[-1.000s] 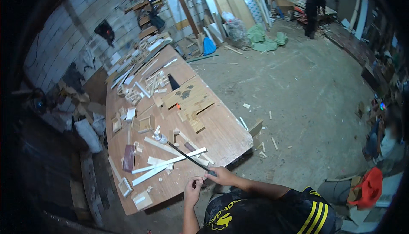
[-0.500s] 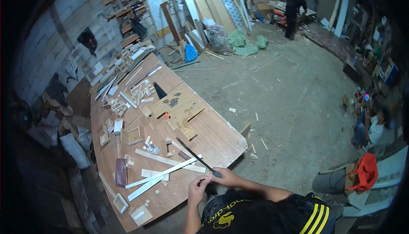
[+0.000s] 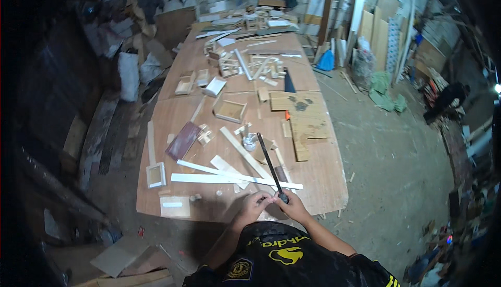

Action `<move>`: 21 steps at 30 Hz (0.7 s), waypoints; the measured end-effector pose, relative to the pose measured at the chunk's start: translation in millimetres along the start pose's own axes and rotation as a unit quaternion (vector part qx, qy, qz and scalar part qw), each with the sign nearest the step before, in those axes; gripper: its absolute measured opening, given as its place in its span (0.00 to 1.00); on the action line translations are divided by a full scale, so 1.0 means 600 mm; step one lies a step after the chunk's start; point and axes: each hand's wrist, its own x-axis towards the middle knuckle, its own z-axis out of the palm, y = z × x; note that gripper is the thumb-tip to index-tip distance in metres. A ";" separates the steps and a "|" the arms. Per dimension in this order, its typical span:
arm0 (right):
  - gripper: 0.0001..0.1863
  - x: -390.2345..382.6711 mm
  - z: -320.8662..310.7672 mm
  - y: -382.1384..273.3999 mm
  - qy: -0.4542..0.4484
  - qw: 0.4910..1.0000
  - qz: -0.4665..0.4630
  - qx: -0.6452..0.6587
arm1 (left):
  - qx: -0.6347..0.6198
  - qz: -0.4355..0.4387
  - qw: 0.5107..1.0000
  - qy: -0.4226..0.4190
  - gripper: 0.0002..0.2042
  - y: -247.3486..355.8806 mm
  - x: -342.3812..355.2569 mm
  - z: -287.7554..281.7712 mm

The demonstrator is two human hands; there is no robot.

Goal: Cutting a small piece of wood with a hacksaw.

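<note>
Black and slender, a long straight rod-like tool [image 3: 270,161] slanted over long, flat white strips [image 3: 206,178] at the near end of a reddish-brown wooden table [image 3: 326,193]. The right hand [image 3: 295,207] was closed around its dark handle [image 3: 283,198]. Close beside it, the left hand [image 3: 254,205] had its fingertips drawn together; whether they pinched something small could not be told. Close fingertip work seemed in hand; moving the tool would call for care around the clear, rounded container [image 3: 249,142] near its tip.
</note>
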 end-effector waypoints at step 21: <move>0.08 0.002 -0.052 0.041 0.179 0.980 0.083 0.005 | 0.029 -0.001 0.995 -0.095 0.08 -0.091 0.143 -0.059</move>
